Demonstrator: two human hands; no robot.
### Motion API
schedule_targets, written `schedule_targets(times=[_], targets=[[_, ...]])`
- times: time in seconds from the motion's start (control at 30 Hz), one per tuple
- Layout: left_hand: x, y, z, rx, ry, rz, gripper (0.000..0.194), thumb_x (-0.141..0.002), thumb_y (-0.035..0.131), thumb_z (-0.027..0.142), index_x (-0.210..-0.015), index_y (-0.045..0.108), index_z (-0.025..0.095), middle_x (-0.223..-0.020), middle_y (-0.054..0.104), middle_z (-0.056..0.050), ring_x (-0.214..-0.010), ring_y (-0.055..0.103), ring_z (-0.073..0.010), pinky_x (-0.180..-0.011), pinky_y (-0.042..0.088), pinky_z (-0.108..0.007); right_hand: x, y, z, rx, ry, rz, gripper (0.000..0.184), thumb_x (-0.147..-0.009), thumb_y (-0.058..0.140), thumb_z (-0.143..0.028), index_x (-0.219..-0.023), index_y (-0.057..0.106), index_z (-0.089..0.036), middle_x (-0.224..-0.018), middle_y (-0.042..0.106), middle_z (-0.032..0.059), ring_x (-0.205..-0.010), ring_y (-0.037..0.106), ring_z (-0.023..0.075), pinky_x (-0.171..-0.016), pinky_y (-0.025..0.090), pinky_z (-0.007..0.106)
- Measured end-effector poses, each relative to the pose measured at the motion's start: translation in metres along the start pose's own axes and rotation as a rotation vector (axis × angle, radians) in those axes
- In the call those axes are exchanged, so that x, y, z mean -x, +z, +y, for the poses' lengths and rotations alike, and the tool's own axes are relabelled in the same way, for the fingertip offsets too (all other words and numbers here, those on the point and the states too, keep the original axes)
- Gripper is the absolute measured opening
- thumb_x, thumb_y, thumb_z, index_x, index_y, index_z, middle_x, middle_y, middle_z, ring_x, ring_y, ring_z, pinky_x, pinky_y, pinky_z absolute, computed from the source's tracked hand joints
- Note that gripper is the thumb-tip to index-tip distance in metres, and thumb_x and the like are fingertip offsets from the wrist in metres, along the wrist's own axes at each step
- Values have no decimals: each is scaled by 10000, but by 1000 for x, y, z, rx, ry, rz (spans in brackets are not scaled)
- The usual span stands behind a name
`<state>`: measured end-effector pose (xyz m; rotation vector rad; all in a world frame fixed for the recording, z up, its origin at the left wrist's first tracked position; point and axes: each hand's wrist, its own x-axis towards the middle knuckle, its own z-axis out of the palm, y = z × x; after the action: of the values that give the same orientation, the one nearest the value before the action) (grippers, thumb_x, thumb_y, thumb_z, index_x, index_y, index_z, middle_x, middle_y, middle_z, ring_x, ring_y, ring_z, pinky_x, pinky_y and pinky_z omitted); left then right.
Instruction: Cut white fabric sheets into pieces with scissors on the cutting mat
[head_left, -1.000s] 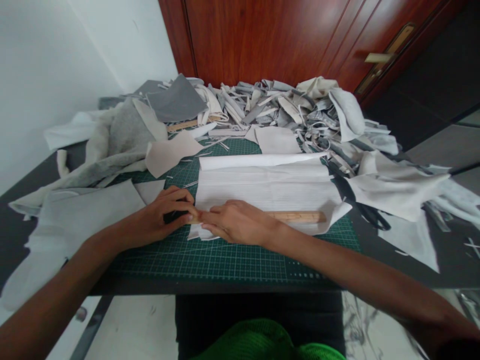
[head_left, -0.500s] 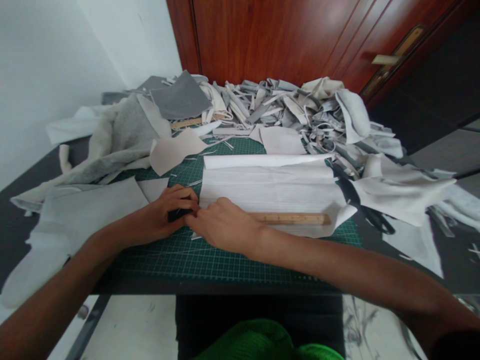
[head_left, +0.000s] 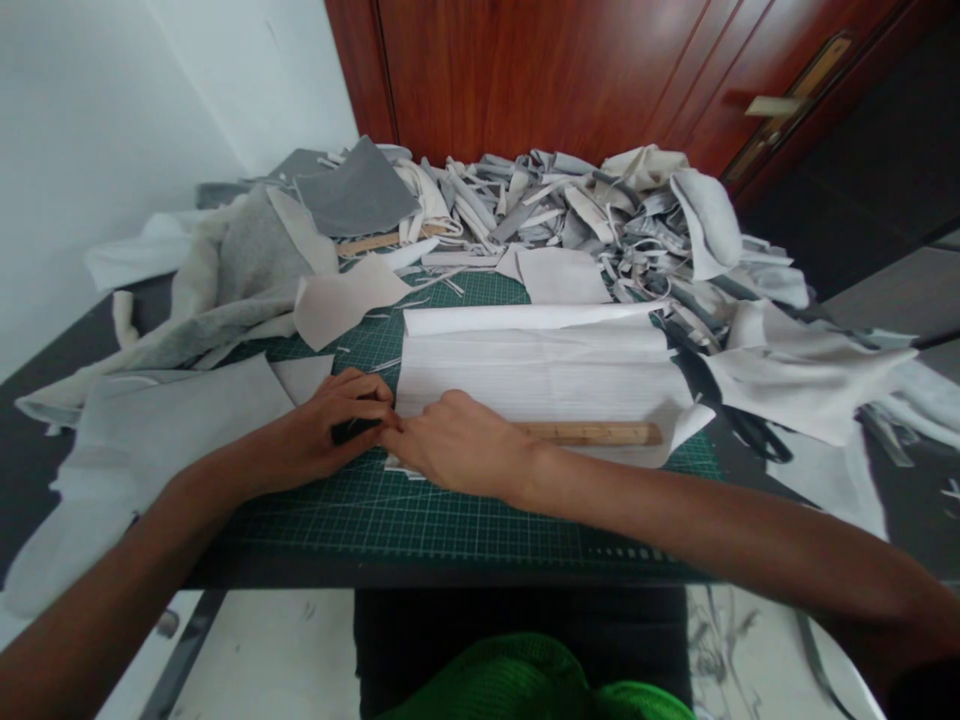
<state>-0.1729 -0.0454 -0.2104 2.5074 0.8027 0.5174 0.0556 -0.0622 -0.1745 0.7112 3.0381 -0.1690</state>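
A white sheet (head_left: 525, 365) with fine parallel lines lies across the green cutting mat (head_left: 480, 525), its right corner curled up. Along its near part runs a wooden ruler (head_left: 600, 433), the left end covered by my right hand (head_left: 465, 445). That hand is closed, fingers bent down at the sheet's lower left corner; what its fingertips pinch is hidden. My left hand (head_left: 345, 415) is curled round a small black object (head_left: 352, 430) just left of the sheet. Its kind cannot be made out. The fingertips of both hands meet at the sheet's left edge.
Grey and white offcuts (head_left: 517, 205) are heaped at the back. Larger pieces of fabric (head_left: 187, 410) lie at left, and more white pieces (head_left: 810, 375) at right. Black-handled scissors (head_left: 750, 430) rest beside the sheet's right end. A wooden door (head_left: 525, 80) stands behind.
The view has shifted very slightly. Both hands stay together at the sheet's left edge, with hardly any visible movement.
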Motion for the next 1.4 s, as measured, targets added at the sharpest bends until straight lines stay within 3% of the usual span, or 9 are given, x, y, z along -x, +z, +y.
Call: schedule_targets(times=[0.27, 0.43, 0.87, 1.4], targets=[[2, 2, -4, -16, -63, -11, 175, -1034, 539, 302, -1007, 703, 250, -1061, 629, -27, -1033, 546, -221, -974, 376, -389, 11, 11, 7, -16, 2, 63, 293, -1070, 385, -142, -1253, 610, -98, -1018, 757, 111, -757, 651, 172, -611, 319, 354], [2, 3, -5, -18, -95, -12, 204, -1031, 546, 348, -990, 723, 256, -1050, 635, -31, -1030, 538, -228, -960, 395, -386, 17, 9, 8, -7, 21, 39, 265, -1061, 387, -129, -1175, 625, -100, -992, 759, 98, -749, 651, 172, -595, 287, 369], [4, 3, -7, -35, -68, 2, 210, -1034, 546, 351, -1077, 739, 281, -1071, 632, -29, -1026, 540, -221, -975, 391, -378, 44, 8, 19, 21, 55, -11, 197, -1053, 448, -163, -1045, 643, -134, -879, 722, 68, -659, 567, 153, -603, 224, 374], [4, 0, -6, -91, -94, -87, 230, -1056, 494, 262, -1092, 720, 234, -1121, 610, -20, -1074, 484, -204, -994, 382, -355, 81, 2, 33, 2, 94, -73, 178, -1060, 439, -181, -1042, 615, -169, -863, 705, 41, -604, 529, 133, -593, 201, 384]])
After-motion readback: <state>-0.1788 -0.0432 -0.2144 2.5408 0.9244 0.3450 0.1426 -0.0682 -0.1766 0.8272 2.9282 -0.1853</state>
